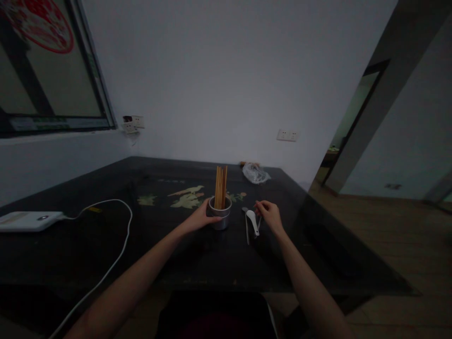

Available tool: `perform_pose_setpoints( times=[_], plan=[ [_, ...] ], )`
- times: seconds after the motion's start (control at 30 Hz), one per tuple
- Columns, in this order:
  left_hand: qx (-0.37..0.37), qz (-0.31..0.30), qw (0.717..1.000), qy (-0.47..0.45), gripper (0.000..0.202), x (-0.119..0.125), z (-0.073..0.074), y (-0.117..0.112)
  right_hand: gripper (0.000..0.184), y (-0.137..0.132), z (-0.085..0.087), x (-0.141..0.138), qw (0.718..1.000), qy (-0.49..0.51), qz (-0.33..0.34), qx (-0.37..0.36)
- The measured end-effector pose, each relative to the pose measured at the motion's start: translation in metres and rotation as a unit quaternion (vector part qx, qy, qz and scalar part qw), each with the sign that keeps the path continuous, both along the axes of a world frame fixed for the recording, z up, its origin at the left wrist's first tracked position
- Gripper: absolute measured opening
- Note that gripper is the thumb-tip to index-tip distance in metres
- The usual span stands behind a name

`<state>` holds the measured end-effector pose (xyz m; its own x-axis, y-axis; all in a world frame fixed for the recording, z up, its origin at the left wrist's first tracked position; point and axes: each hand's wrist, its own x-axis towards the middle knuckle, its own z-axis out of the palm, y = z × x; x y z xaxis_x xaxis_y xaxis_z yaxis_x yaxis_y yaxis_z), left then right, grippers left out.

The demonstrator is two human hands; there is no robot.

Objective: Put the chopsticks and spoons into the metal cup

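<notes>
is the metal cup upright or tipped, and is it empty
Upright, and not empty: the metal cup has its rim facing up, the left hand grips its side, and wooden chopsticks stick up out of it.

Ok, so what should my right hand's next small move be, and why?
I'd probably have your right hand pick up the white spoon: it lies on the table close to those fingers, and your left hand is already holding the metal cup with chopsticks standing in it. It's too dim to tell whether your right fingers already grip something.
</notes>
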<state>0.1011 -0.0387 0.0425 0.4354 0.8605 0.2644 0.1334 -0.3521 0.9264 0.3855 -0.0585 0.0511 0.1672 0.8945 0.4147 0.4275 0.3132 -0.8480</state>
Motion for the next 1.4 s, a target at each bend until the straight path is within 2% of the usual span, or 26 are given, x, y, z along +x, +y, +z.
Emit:
perform_pose_setpoints(
  times=[0.1, 0.23, 0.33, 0.43, 0.57, 0.67, 0.77, 0.87, 0.97, 1.1, 1.2, 1.3, 1.4],
  plan=[
    [0.019, 0.019, 1.000, -0.001, 0.078, -0.001, 0.009, -0.001, 0.044, 0.001, -0.002, 0.001, 1.000, -0.018, -0.008, -0.008],
    [0.073, 0.098, 0.993, 0.001, 0.063, -0.005, 0.015, 0.001, 0.039, 0.003, -0.004, 0.002, 0.999, -0.034, -0.013, -0.018],
    [0.159, 0.152, 0.975, -0.003, 0.048, -0.008, 0.021, 0.000, 0.036, 0.003, -0.004, 0.003, 0.999, -0.042, -0.017, -0.021],
    [0.272, 0.183, 0.945, 0.014, 0.028, -0.012, 0.033, -0.010, 0.035, 0.003, -0.005, 0.003, 0.998, -0.052, -0.019, -0.021],
    [0.376, 0.162, 0.911, 0.046, 0.020, -0.007, 0.052, -0.030, 0.034, 0.004, -0.007, 0.004, 0.997, -0.071, -0.022, -0.035],
    [0.408, 0.079, 0.904, 0.097, 0.021, 0.007, 0.062, -0.045, 0.033, 0.007, -0.010, 0.006, 0.994, -0.096, -0.029, -0.044],
    [0.409, -0.006, 0.896, 0.173, 0.022, 0.030, 0.069, -0.059, 0.032, 0.009, -0.013, 0.009, 0.991, -0.120, -0.037, -0.053],
    [0.381, 0.011, 0.901, 0.208, 0.024, 0.060, 0.072, -0.065, 0.031, 0.011, -0.013, 0.011, 0.987, -0.140, -0.043, -0.061],
    [0.336, 0.021, 0.903, 0.267, 0.024, 0.091, 0.068, -0.060, 0.030, 0.012, -0.013, 0.014, 0.983, -0.160, -0.053, -0.065],
    [0.284, 0.036, 0.870, 0.402, 0.022, 0.125, 0.054, -0.044, 0.027, 0.013, -0.013, 0.016, 0.979, -0.178, -0.069, -0.071],
    [0.238, 0.065, 0.843, 0.478, 0.023, 0.142, 0.039, -0.034, 0.025, 0.013, -0.013, 0.017, 0.978, -0.177, -0.077, -0.082],
    [0.206, 0.097, 0.832, 0.505, 0.028, 0.151, 0.024, -0.026, 0.025, 0.014, -0.013, 0.017, 0.977, -0.176, -0.079, -0.088],
    [0.182, 0.111, 0.835, 0.507, 0.029, 0.154, 0.015, -0.021, 0.026, 0.013, -0.013, 0.016, 0.976, -0.179, -0.082, -0.090]
  ],
)
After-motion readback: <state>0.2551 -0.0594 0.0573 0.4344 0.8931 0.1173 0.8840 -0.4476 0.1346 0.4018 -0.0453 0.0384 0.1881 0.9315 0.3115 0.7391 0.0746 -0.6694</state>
